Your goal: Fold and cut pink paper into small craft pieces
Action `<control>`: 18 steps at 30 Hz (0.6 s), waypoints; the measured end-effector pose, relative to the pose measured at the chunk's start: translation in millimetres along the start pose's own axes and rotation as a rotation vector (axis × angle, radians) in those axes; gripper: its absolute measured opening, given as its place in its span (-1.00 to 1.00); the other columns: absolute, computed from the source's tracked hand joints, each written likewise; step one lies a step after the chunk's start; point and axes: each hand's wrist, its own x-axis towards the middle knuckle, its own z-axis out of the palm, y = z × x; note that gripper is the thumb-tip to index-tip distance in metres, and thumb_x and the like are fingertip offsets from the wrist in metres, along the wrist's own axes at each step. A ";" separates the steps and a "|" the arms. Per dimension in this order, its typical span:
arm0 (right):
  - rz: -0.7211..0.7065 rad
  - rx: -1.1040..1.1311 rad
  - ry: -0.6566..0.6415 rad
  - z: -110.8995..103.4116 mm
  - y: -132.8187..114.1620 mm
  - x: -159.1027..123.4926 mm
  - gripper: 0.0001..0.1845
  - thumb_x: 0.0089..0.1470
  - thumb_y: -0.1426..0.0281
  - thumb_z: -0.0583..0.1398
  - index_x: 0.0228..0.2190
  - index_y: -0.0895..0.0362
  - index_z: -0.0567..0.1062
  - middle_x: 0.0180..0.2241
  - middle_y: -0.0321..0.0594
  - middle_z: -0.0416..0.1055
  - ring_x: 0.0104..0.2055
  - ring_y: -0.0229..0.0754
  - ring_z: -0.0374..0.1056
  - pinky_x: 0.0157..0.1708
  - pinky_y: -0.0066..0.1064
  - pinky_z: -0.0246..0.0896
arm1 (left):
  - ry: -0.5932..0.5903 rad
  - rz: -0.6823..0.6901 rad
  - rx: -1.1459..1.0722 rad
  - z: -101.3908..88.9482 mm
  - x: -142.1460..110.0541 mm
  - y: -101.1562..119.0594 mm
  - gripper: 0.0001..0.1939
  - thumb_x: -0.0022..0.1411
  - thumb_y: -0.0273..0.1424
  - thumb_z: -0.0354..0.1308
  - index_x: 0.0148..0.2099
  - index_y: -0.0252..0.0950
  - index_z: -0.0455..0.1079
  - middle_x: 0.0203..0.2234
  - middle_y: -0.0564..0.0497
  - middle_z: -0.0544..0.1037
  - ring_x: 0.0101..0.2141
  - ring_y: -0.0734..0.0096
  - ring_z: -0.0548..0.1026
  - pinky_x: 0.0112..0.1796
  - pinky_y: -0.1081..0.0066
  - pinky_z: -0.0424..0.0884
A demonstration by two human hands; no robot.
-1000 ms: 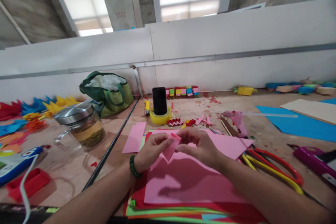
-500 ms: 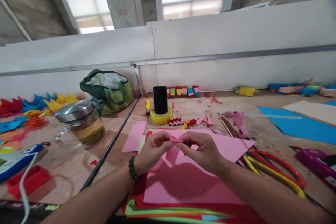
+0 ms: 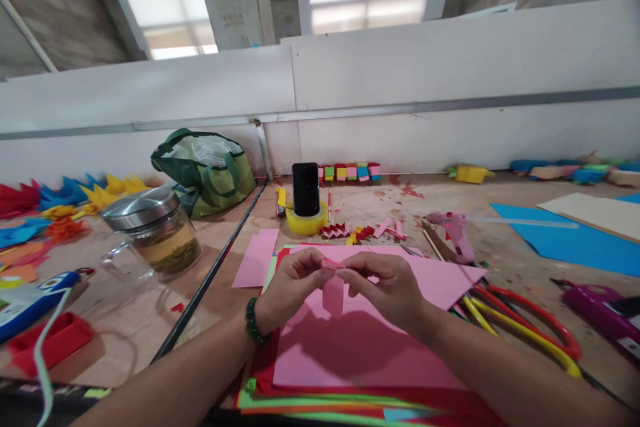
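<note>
A small pink paper piece (image 3: 333,292) hangs between my two hands, just above a large pink sheet (image 3: 370,340) that tops a stack of coloured paper. My left hand (image 3: 293,283), with a green bead bracelet at the wrist, pinches the top edge of the piece with closed fingers. My right hand (image 3: 387,287) pinches the same edge from the other side. The fingertips of both hands nearly meet.
A glass jar with a metal lid (image 3: 155,233) stands at the left. Behind my hands a black phone (image 3: 305,188) rests upright in a yellow tape roll. A pink glue gun (image 3: 453,230), red and yellow scissors (image 3: 525,327), blue paper (image 3: 565,237) and a green bag (image 3: 205,170) lie around.
The pink piece was held slanted a second ago; my hands have turned it so it now hangs down from its top edge. Both hands stayed in place above the pink sheet.
</note>
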 end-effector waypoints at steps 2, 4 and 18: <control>-0.013 -0.007 0.003 -0.5 0.3 0.4 -0.83 0.10 0.33 0.23 -0.44 0.15 0.56 -0.60 -0.28 0.47 -0.64 -0.35 0.35 -0.63 -0.56 0.24 | -0.001 -0.011 0.012 0.5 -0.6 -0.9 -0.67 0.03 -0.23 0.35 -0.41 -0.37 0.33 -0.56 0.10 0.38 -0.52 0.58 0.31 -0.46 0.54 0.28; -0.022 -0.020 0.003 -1.1 -0.2 0.9 -0.83 0.11 0.33 0.22 -0.45 0.14 0.55 -0.60 -0.29 0.47 -0.64 -0.35 0.36 -0.64 -0.57 0.24 | -0.006 -0.008 0.024 1.3 -1.0 -1.4 -0.67 0.04 -0.23 0.34 -0.40 -0.37 0.32 -0.56 0.10 0.38 -0.51 0.58 0.31 -0.45 0.53 0.29; -0.380 -0.241 -0.008 -5.8 -0.2 -1.3 -0.93 0.13 0.51 0.20 -0.34 0.16 0.51 -0.57 -0.29 0.45 -0.55 -0.35 0.33 -0.52 -0.54 0.20 | -0.060 0.179 0.141 -0.7 -5.8 2.1 -0.88 0.16 -0.38 0.27 -0.29 -0.35 0.45 -0.42 0.00 0.49 -0.37 0.47 0.42 -0.32 0.48 0.36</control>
